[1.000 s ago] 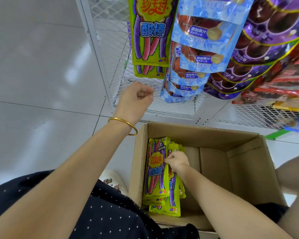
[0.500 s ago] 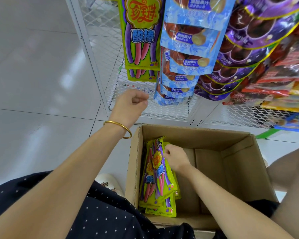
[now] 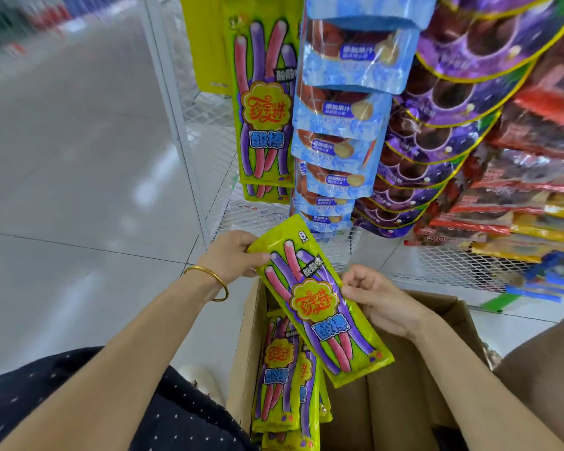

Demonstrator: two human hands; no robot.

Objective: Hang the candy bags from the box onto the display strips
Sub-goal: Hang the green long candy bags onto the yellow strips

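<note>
A lime-green candy bag (image 3: 316, 304) with pink and purple sticks printed on it is held tilted above the open cardboard box (image 3: 411, 402). My left hand (image 3: 232, 255) grips its upper left corner. At the bag's right edge, my right hand (image 3: 378, 301) holds on with curled fingers. Several more green candy bags (image 3: 284, 379) stand upright in the box's left side. Matching green bags (image 3: 264, 125) hang on a display strip straight above.
Blue candy bags (image 3: 339, 125) and purple ones (image 3: 453, 92) hang in columns right of the green ones, with red and orange packs (image 3: 518, 196) further right. A white wire-mesh rack (image 3: 215, 141) stands behind them. Grey tiled floor (image 3: 79, 157) lies to the left.
My right hand has lifted one green bag out of the box. My left hand, a bare fist before, came down and took hold of its top corner. The view tilted upward.
</note>
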